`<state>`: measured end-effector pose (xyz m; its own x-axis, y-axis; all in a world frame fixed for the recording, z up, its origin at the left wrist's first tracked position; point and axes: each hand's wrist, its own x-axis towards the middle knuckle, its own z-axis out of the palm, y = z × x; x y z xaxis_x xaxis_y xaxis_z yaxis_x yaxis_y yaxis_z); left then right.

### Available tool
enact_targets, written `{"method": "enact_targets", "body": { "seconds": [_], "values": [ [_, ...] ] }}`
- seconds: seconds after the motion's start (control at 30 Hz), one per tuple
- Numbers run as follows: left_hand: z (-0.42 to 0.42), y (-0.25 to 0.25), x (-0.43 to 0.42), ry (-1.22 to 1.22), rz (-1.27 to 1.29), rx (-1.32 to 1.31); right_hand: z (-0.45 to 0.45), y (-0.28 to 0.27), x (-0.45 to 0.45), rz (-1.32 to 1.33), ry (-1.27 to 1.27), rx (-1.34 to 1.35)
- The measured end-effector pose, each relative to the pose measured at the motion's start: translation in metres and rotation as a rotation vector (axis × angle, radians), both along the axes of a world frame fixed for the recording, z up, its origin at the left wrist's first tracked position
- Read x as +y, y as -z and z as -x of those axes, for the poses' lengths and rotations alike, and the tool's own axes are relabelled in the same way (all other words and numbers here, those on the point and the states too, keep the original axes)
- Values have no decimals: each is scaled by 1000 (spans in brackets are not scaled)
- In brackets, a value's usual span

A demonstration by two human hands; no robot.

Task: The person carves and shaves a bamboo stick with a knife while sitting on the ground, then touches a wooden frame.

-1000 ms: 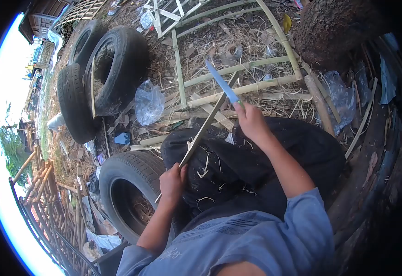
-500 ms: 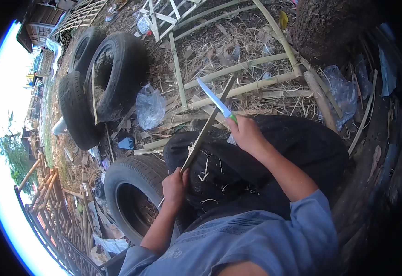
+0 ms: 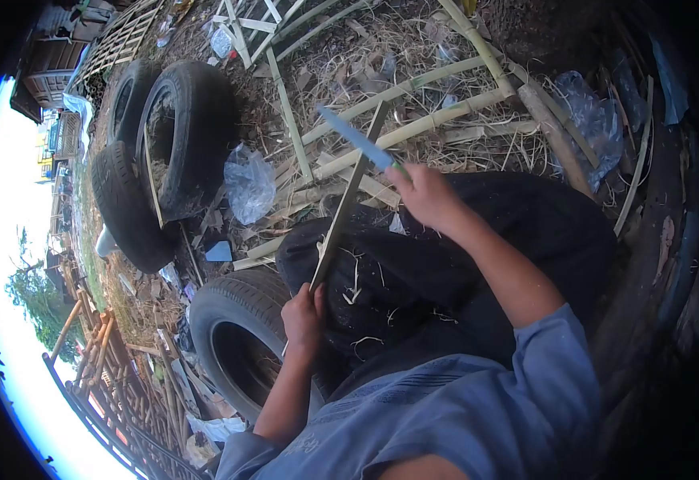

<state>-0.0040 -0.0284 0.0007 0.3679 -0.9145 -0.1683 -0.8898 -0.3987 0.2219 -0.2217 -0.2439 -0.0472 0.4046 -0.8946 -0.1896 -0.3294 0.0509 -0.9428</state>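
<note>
My left hand [image 3: 304, 320] is closed around the lower end of a long, flat bamboo strip [image 3: 342, 214], which slants up and away over my dark trousers [image 3: 461, 264]. A curled shaving clings to the strip a little above that hand. My right hand [image 3: 428, 196] grips a knife [image 3: 359, 140] by its green handle. Its pale blade points up and to the left and crosses the upper part of the strip; whether they touch I cannot tell. Thin shavings are scattered over the trousers.
A tire [image 3: 241, 336] lies beside my left forearm, and several more tires [image 3: 197, 136] stand at the upper left. Bamboo poles [image 3: 437, 118] form a frame on the ground ahead. Plastic bags [image 3: 249, 184] lie among straw. A thick trunk [image 3: 537, 32] rises at the upper right.
The view has shifted and tilted slightly. My right hand and the knife have moved a little up and left in the view, and the strip stands steeper. Both hands keep their holds.
</note>
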Motion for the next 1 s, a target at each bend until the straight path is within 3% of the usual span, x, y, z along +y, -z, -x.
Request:
{"method": "enact_targets", "body": {
  "seconds": [0.03,0.1,0.17,0.23,0.3,0.37,0.5,0.63,0.7,0.9,1.0],
  "values": [
    [-1,-2,-1,3,2,-1,5,3,-17,-4,100,-24],
    [1,-4,1,4,7,-16,-3,0,-4,-27,-32,111],
    [-3,-1,1,-1,-6,-23,-28,29,45,281,-65,17],
    [-1,0,-1,-2,18,-17,-33,28,41,256,-26,-102],
    [1,-4,-3,-5,-1,-17,-17,10,8,-20,3,-58],
    [2,-7,-1,7,5,6,-15,10,8,-5,27,-73],
    [0,-2,-3,13,49,11,-38,-12,73,57,-342,47],
    [-3,0,1,16,45,2,-20,1,15,61,16,-21],
    [-4,0,5,15,33,-22,-13,7,8,125,57,82],
    [-3,2,1,-38,20,48,-33,-6,75,74,-223,55],
    [-4,3,2,-35,29,48,-26,-4,33,47,-52,4]
  ]
}}
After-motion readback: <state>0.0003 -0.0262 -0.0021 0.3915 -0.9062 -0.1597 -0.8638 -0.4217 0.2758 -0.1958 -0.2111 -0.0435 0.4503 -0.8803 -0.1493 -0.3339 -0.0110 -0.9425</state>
